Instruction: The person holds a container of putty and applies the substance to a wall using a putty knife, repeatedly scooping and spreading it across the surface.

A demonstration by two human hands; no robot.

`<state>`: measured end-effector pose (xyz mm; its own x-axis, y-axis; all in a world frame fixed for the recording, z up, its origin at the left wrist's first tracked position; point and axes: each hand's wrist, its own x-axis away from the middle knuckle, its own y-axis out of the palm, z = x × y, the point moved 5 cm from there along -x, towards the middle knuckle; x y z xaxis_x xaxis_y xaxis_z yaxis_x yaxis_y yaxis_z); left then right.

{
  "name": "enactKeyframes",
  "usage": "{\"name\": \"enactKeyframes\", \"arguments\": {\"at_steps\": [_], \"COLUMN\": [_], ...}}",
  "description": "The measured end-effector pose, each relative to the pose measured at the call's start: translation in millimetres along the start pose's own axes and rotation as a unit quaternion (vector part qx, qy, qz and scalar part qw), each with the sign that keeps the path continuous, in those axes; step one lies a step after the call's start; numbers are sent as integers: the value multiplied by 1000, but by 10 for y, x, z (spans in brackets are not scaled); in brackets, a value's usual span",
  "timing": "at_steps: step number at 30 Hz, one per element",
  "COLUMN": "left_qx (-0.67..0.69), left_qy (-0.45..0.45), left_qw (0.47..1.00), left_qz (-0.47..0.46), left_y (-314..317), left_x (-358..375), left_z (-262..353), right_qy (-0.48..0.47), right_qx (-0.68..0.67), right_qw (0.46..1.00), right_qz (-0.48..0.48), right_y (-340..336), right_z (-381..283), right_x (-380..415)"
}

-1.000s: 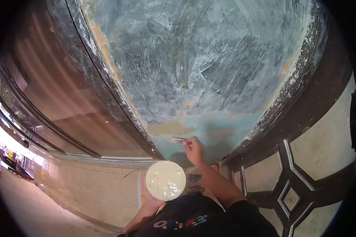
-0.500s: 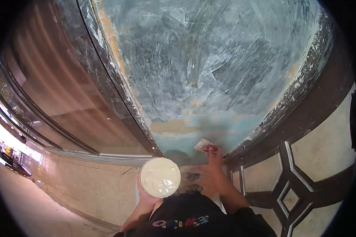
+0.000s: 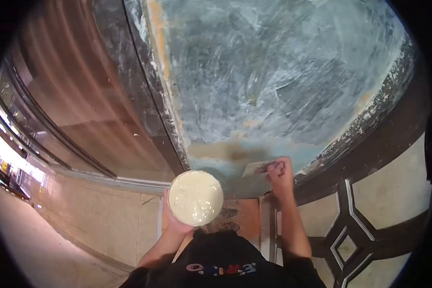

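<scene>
A round tub of creamy putty (image 3: 196,198), its surface smooth and glossy, rests in my left hand (image 3: 177,224), with the fingers around its side and underneath. My right hand (image 3: 281,175) grips a putty knife (image 3: 255,169) whose flat, pale-smeared blade points left. The blade lies close over the lower part of the wall (image 3: 254,96), which is patched in grey, white and blue-green. A bare tan patch (image 3: 211,150) runs across the wall's lower left, just above the tub.
Dark, paint-spattered frames (image 3: 360,129) border the wall on both sides. Glossy brown panelling (image 3: 96,110) stands at left. A dark lattice door with cream panels (image 3: 374,201) is at right. Tiled floor (image 3: 101,211) and a brown board (image 3: 247,213) lie below.
My right hand has moved up and to the right with the putty knife. The tub in my left hand sits slightly higher and further right. The whole view has shifted a little.
</scene>
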<state>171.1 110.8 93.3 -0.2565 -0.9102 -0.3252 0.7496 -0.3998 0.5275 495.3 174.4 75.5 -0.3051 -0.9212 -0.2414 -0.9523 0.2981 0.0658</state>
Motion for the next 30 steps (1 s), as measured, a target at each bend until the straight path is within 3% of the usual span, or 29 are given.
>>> {"name": "enactKeyframes", "arguments": {"at_steps": [1, 2, 3, 5, 6, 8, 13, 15, 17, 19, 20, 24, 26, 30], "left_qx": [0, 184, 362, 335, 305, 277, 333, 335, 331, 332, 336, 319, 326, 360], "left_qy": [0, -74, -142, -136, -142, -147, -174, -190, -210, -189, -182, -188, -188, -206], "left_qw": [1000, 978, 914, 920, 928, 934, 909, 901, 895, 902, 903, 905, 905, 889], "left_qz": [9, 64, 114, 152, 160, 172, 178, 198, 213, 203, 198, 208, 199, 196], "left_y": [-91, -210, -259, -240, -281, -335, -232, -223, -241, -299, -310, -355, -344, -365], "left_x": [-12, -31, -41, -84, -83, -67, -90, -83, -53, -66, -70, -65, -77, -60], "left_z": [-58, -195, -293, -279, -317, -315, -245, -205, -192, -197, -179, -163, -142, -198], "right_qy": [-2, -6, -4, -55, -55, -133, -124, -158, -182, -143, -140, -163, -122, -140], "right_qx": [88, 174, 173, 365, 364, 487, 541, 575, 549, 561, 589, 555, 571, 560], "right_qw": [994, 975, 975, 900, 899, 784, 726, 677, 697, 713, 692, 698, 712, 697], "right_qz": [-68, -135, -141, -232, -235, -360, -405, -430, -424, -396, -394, -422, -389, -426], "right_y": [92, 200, 300, 663, 802, 1224, 1824, 2008, 2072, 2071, 2118, 2163, 2122, 2158], "right_z": [-321, -608, -874, -1311, -1449, -1582, -1607, -1492, -1428, -1530, -1624, -1419, -1501, -1441], "right_x": [-88, -150, -193, -209, -230, -158, -95, -33, -106, -185, -154, -131, -247, -133]}}
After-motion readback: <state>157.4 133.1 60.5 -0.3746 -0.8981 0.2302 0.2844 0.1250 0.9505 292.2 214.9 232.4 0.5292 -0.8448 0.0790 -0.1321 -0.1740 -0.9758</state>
